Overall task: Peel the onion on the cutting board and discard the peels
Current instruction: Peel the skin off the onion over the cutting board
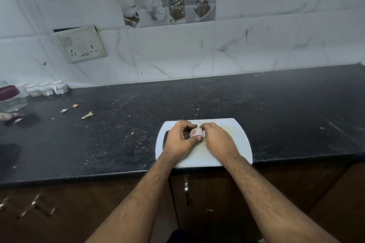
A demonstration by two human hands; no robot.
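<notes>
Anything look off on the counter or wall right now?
Yes. Peel scraps lie scattered on the counter, far left of the cutting board. The switch plate hangs crooked, with a dark gap above it.

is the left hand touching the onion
Touching. The head view shows the left hand curled round the onion, its thumb pressed against the near side, while the right hand holds the other side.

Bare counter (276, 104) around the board (237, 144); jar (11, 98), cups (46, 88) far left.
</notes>
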